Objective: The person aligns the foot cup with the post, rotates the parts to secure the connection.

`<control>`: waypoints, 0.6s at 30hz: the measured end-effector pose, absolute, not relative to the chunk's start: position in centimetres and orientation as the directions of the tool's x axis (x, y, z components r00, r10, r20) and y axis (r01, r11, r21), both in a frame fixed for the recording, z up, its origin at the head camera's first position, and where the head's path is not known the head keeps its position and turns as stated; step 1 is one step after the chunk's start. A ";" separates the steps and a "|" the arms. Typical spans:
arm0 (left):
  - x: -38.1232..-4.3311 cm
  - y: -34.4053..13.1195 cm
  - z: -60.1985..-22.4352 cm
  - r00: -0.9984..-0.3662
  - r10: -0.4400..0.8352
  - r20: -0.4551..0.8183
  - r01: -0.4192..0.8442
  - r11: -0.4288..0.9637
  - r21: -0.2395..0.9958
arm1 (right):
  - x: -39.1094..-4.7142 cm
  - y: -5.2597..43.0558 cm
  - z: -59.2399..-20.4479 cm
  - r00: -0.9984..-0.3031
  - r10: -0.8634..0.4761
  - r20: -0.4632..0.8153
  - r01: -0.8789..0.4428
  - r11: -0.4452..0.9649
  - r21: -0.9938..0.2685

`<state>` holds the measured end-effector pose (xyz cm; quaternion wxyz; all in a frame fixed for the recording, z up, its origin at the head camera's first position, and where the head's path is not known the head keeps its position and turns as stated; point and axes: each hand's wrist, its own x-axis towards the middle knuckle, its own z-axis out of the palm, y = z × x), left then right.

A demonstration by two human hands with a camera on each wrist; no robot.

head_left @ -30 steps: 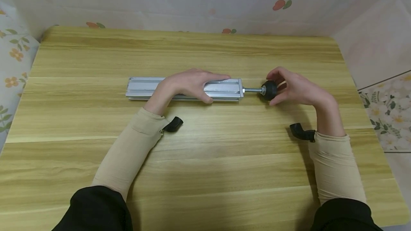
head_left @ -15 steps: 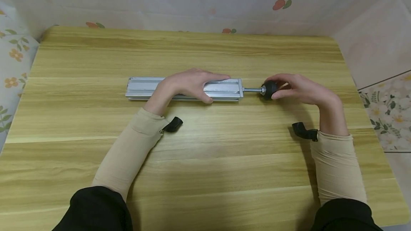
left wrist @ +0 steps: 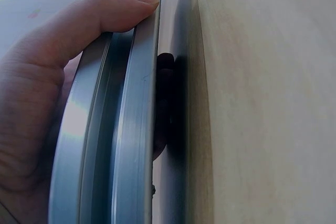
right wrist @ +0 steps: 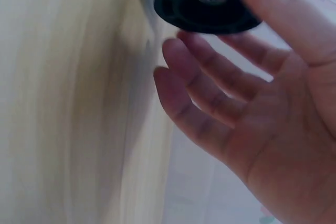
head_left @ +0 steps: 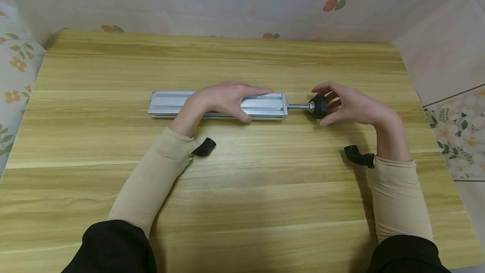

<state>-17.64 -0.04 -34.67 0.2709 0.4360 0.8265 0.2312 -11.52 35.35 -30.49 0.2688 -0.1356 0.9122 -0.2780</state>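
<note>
My left hand grips a silver aluminium profile that lies lengthwise on the table. In the left wrist view, the thumb lies across the grooved profile. A threaded rod runs out from the end plate at the profile's right end, and a black levelling foot sits on its tip. My right hand has thumb and fingers curled round this foot from the right. In the right wrist view, the thumb overlaps the foot's underside, while the lower fingers hang loose below it.
Both hands work over a wood-grain table. Black curved pieces stick out at the left cuff and the right cuff. A fruit-patterned wall covering rises behind the table's far edge.
My right thumb and fingers closed in on the levelling foot half a second ago and now stand wider apart around it. The left hand and the profile have stayed in place.
</note>
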 end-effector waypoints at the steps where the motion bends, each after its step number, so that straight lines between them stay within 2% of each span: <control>1: -17.6 0.0 -34.7 -0.473 0.846 -0.246 0.596 0.513 0.618 | -11.6 35.2 -30.6 -0.824 -0.394 -0.407 -0.097 0.806 -0.583; 8: -17.7 -0.1 -34.7 -0.475 0.846 -0.242 0.600 0.513 0.614 | -11.5 34.2 -31.0 -0.853 -0.383 -0.355 -0.146 0.827 -0.542; 18: -17.7 -0.1 -34.6 -0.479 0.843 -0.245 0.594 0.517 0.617 | -11.6 34.7 -30.9 -0.861 -0.352 -0.367 -0.095 0.821 -0.563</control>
